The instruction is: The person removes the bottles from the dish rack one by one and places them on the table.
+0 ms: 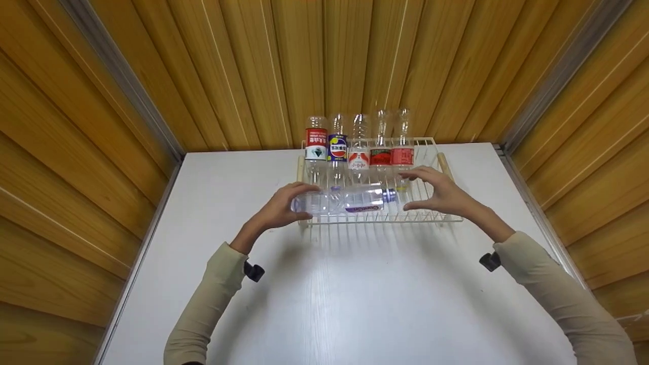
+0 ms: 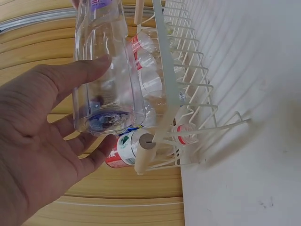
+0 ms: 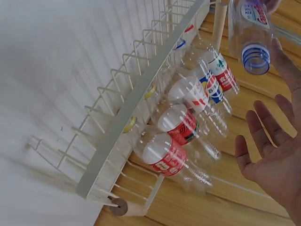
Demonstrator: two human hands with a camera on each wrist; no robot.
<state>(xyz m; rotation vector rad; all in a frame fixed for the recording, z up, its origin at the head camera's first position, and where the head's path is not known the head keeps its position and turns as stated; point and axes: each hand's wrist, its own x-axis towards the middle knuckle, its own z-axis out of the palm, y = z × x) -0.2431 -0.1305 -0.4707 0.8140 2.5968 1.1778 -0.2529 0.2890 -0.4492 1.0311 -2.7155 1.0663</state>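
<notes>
A clear plastic bottle (image 1: 337, 200) lies sideways in the air before a wire rack (image 1: 375, 221). My left hand (image 1: 281, 207) grips it at the base, the thumb (image 2: 96, 68) along one side and the fingers round the other. Its uncapped neck (image 3: 256, 59), with a blue ring, points toward my right hand (image 1: 446, 195). That hand is spread, fingers loosely bent and holding nothing, just beyond the neck. Behind, several empty bottles stand upside down in a row in the rack, from a red-and-white labelled bottle (image 1: 316, 142) to a pink-red labelled bottle (image 1: 403, 154).
The cream rack has wooden end bars, one of them a rounded bar (image 3: 127, 207) at its right. It stands on a white table (image 1: 324, 294) near the back wall. Wood-patterned panels (image 1: 324, 61) enclose the back and both sides.
</notes>
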